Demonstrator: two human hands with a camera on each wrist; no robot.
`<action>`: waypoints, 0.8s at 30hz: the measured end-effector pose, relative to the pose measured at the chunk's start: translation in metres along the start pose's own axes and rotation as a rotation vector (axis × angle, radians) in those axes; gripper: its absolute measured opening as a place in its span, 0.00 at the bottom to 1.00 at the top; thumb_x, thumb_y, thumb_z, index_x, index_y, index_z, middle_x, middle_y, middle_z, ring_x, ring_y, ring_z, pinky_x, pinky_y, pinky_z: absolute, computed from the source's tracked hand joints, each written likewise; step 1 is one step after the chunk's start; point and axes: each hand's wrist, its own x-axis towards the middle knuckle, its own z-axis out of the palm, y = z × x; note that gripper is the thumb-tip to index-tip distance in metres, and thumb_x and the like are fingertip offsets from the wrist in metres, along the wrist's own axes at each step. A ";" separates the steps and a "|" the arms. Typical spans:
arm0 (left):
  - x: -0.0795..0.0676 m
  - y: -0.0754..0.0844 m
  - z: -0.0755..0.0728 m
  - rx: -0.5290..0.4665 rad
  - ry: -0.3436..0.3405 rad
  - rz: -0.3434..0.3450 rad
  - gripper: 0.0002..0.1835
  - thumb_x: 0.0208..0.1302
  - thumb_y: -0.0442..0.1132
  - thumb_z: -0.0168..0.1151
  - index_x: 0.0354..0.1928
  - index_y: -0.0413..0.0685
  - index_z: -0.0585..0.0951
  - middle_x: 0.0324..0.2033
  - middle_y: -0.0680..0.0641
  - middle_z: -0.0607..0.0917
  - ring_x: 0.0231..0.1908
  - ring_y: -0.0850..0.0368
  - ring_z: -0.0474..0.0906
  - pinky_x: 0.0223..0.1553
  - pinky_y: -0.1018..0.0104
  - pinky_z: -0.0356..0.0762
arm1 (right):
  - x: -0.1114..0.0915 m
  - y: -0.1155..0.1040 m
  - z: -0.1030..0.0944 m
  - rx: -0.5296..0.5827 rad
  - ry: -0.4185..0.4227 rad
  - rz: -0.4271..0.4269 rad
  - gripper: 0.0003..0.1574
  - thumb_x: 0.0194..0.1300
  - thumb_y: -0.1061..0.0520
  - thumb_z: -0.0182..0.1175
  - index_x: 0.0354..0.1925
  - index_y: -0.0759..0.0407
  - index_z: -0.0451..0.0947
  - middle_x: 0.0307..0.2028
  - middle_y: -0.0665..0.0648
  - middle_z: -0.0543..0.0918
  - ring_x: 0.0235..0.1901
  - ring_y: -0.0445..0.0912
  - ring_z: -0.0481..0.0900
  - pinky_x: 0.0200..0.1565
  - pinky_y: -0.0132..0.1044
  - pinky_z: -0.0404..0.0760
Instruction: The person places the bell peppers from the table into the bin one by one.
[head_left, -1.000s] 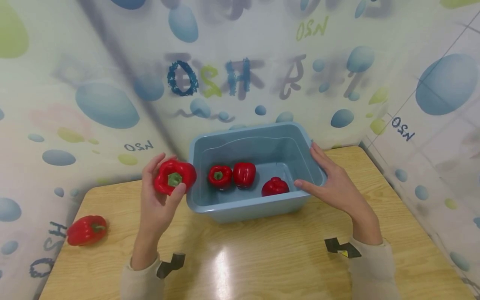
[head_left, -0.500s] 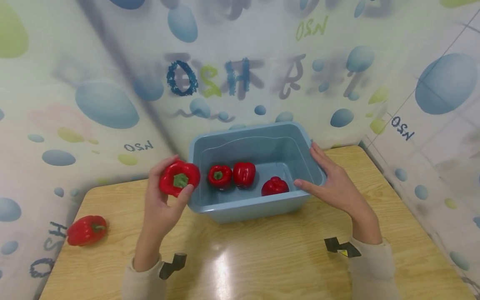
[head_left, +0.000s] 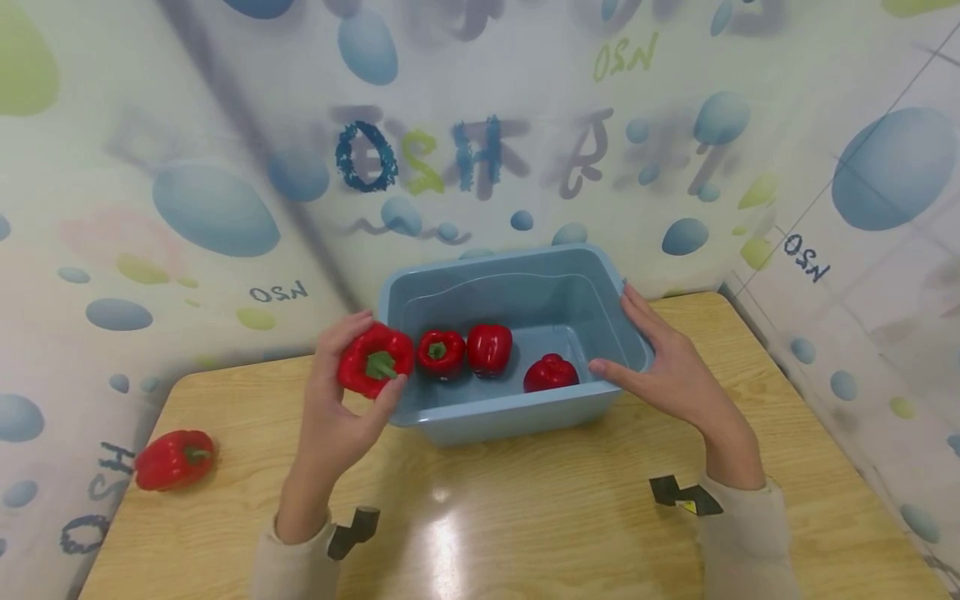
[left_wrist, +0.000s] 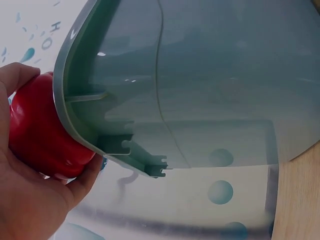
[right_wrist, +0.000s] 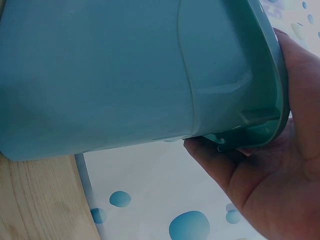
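My left hand (head_left: pixel 337 429) holds a red bell pepper (head_left: pixel 358 365) between thumb and fingers, its green stem facing up toward the head camera. This pepper overlaps the left rim of a light blue plastic basin (head_left: pixel 510 407) in the head view. In the left wrist view, the pepper (left_wrist: pixel 40 127) lies against the outside of the rim or just behind it. My right hand (head_left: pixel 675 375) grips the basin's right front corner, thumb over the rim and fingers along the right side. Inside the basin are three red bell peppers: one at left (head_left: pixel 441 354), one beside it (head_left: pixel 489 350), one at right (head_left: pixel 551 373).
Another red bell pepper (head_left: pixel 175 460) lies on its side near the left edge of the wooden table (head_left: pixel 525 517). A patterned wall covering (head_left: pixel 480 83) with blue and green drops rises right behind the basin.
My left hand has carried its pepper rightward, from outside the left rim to over it, tipping the stem a little. My right hand and the basin have stayed put.
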 end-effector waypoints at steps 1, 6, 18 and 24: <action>0.000 0.000 0.000 0.006 0.000 0.000 0.43 0.45 0.24 0.73 0.69 0.41 0.70 0.68 0.46 0.73 0.67 0.52 0.70 0.58 0.78 0.78 | 0.000 0.000 0.000 0.000 0.001 0.002 0.63 0.60 0.36 0.68 0.81 0.42 0.43 0.82 0.46 0.45 0.79 0.63 0.52 0.66 0.73 0.66; 0.000 0.003 0.002 0.057 -0.015 0.005 0.44 0.44 0.26 0.74 0.68 0.43 0.71 0.69 0.48 0.72 0.68 0.54 0.69 0.58 0.79 0.77 | -0.001 -0.001 0.000 -0.001 0.007 0.005 0.62 0.60 0.36 0.69 0.80 0.44 0.45 0.82 0.45 0.46 0.80 0.61 0.51 0.67 0.73 0.65; -0.001 0.001 0.006 0.106 -0.036 0.055 0.44 0.43 0.28 0.76 0.68 0.43 0.71 0.70 0.44 0.71 0.68 0.55 0.69 0.61 0.79 0.75 | -0.001 0.000 0.000 -0.002 0.006 0.000 0.62 0.61 0.36 0.69 0.81 0.45 0.44 0.82 0.46 0.45 0.79 0.63 0.52 0.66 0.73 0.66; -0.001 0.002 0.007 0.122 -0.040 0.057 0.44 0.43 0.29 0.76 0.68 0.44 0.72 0.70 0.44 0.71 0.67 0.55 0.70 0.62 0.80 0.74 | -0.001 0.000 0.000 0.000 0.004 0.002 0.63 0.61 0.36 0.68 0.81 0.44 0.44 0.82 0.45 0.45 0.79 0.63 0.52 0.66 0.73 0.66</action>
